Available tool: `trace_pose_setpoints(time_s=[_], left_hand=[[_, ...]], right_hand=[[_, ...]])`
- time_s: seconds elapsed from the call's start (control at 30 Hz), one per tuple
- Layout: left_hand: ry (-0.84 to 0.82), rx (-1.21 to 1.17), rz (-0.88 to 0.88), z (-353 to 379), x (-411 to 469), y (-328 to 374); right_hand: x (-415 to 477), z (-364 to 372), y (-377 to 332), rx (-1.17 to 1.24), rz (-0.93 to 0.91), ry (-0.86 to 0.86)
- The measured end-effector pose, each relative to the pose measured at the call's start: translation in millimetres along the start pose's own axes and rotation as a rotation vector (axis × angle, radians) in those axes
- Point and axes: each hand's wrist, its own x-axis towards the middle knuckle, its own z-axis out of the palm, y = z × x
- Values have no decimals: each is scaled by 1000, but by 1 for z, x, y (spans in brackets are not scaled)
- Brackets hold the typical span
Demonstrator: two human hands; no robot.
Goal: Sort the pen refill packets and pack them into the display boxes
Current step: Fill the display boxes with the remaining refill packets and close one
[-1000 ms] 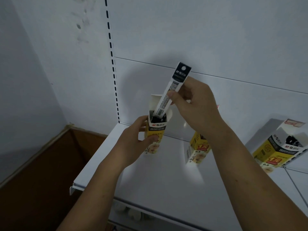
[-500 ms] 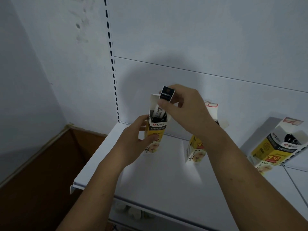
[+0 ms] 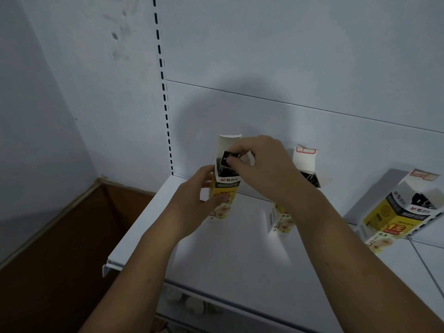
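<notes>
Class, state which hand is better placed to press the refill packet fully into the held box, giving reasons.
Right. The right hand pinches the refill packet at the opening; the left hand grips the display box, steadying it.

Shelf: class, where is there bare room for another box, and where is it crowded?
Bare: front of the shelf, from its edge to the boxes, widest between the forearms. Crowded: the back, where the left hand grips the left box, the right hand pinches a refill packet into it, beside the middle box and right box.
</notes>
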Motion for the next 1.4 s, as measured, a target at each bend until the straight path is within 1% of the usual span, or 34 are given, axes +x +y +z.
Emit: trace_pose_setpoints(time_s=[0.1, 0.17, 0.3, 0.37, 0.5, 0.7, 0.8, 0.87, 0.9, 0.97, 1.03, 1.07, 1.1, 1.17, 1.23, 1.3, 1.4], left_hand=[[0, -1, -1, 0, 1, -1], [-2, -1, -2, 1, 1, -2], [2, 5, 1, 0, 1, -3], [4, -6, 2, -1, 1, -3], [10, -1, 0, 0, 1, -2], [12, 12, -5, 1, -1, 1], [5, 18, -6, 0, -1, 2], [0, 2, -2, -1, 0, 1], [1, -17, -5, -2, 0, 1], [2, -29, -12, -2, 0, 0], [7, -16, -18, -1, 0, 0], [17, -24, -23, -1, 0, -1], [26, -45, -31, -1, -1, -1], [42, -84, -44, -4, -2, 0], [54, -111, -40, -5, -5, 2], [71, -145, -28, -5, -8, 4], [77, -140, 0, -5, -11, 7]], right_hand=[[1, -5, -6, -37, -13, -23], [0, -2, -8, -107, -8, -56], [-2, 8, -14, -380, -9, -179], [-1, 6, -15, -400, 0, -193], [-1, 0, -17, -364, -5, -106], [-2, 5, -26, -554, -26, -237], [-1, 5, -28, -539, -19, -258], [-2, 5, -22, -490, -24, -229], [-3, 6, -17, -416, -18, -183], [-7, 8, -6, -126, 35, -11], [-15, 11, 2, 162, 75, 211], [-19, 14, 4, 240, 96, 287], [-23, 17, 5, 288, 125, 329], [-30, 24, 8, 342, 198, 329], [-34, 33, 10, 385, 258, 276], [-38, 43, 10, 442, 283, 239], [-42, 52, 9, 536, 281, 276]])
